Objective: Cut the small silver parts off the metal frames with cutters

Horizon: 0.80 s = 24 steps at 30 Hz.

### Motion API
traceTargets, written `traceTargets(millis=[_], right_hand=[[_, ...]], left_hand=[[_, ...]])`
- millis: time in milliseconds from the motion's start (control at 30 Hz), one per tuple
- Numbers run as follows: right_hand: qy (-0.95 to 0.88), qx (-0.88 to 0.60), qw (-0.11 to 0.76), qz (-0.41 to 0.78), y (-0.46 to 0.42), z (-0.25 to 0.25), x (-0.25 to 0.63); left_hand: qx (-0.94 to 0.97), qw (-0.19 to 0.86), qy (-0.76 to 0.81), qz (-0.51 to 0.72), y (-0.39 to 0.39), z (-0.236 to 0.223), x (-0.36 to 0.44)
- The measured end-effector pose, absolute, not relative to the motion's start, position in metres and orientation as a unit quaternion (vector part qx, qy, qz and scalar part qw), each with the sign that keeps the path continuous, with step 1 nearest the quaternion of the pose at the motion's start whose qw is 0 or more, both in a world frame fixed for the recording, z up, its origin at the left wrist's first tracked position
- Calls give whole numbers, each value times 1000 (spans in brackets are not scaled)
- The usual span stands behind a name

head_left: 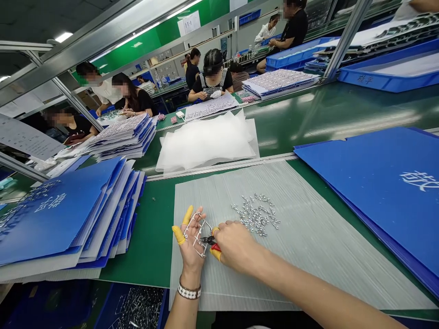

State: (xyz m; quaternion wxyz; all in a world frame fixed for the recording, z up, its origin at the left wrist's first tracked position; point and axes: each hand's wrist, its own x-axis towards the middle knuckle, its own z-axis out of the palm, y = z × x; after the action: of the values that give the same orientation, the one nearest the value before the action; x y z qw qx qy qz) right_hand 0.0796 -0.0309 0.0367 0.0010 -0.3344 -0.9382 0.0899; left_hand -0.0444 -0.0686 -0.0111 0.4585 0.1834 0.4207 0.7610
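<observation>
Now I had the left hand holding the metal frame near six o'clock, the right hand, grip tight around pliers, at its four; small metal pieces lay toward two. Plier work, I judged; the next squeeze called for steadiness!

Below the left hand's fingers, a grey sheet lies on the green bench, bearing metal pieces, apparently small links, to their right; a blue-topped stack lies farther left.
</observation>
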Motion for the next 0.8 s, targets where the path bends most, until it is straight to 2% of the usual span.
traceTargets(millis=[667,800], right_hand=[[-945,-305,-28,115,-27,49,79],[-938,-328,-4,107,-22,50,87]], left_hand=[[202,424,446,762,-67,-9,-40],[201,404,429,782,-76,1,-54]])
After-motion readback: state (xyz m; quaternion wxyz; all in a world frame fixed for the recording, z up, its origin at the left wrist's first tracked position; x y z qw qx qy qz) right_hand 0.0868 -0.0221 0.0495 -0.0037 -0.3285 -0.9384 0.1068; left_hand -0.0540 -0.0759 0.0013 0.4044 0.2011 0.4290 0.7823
